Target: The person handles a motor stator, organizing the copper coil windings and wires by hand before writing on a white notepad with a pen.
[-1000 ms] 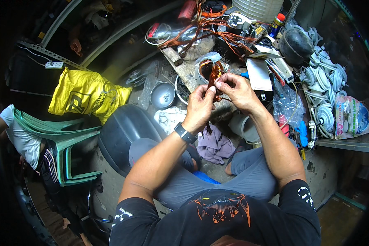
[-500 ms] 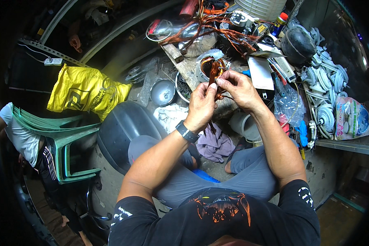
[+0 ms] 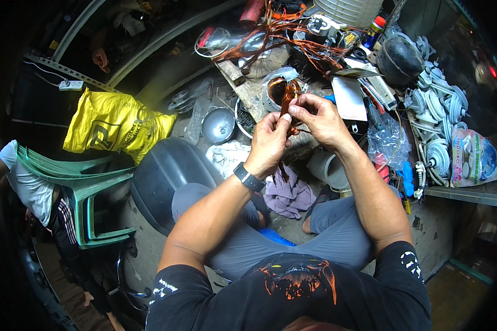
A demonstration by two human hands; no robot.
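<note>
While the copper wire (image 3: 288, 99) runs out of the metal ring (image 3: 267, 100) toward the person, support it with one hand and work it with the other. The left hand (image 3: 268, 145), just on the near side of the ring, is curled closed around the bundle, its thumb pressed flat along the top; a frayed tail hangs below that hand. The right hand (image 3: 322, 123), near the ring's right side, has thumb and forefinger brought together in a pinch on the wire at the bundle's edge; how many strands it has cannot be told. For good results, keep the left thumb firm and close to the pinch, so that the bundle should not twist or slide. Move strands in small amounts with light fingertip pressure, since a hard pull or sharp bend would probably kink the wire or scrape its coating. Avoid dragging the bundle across the ring's rim. Keep it clear of the loose wires (image 3: 275, 26) beyond the ring, the white paper (image 3: 349, 100) to its right and the steel bowl (image 3: 217, 126) to its left. Let the tail hang free above the purple cloth (image 3: 289, 194), nearer the person than the ring.
</note>
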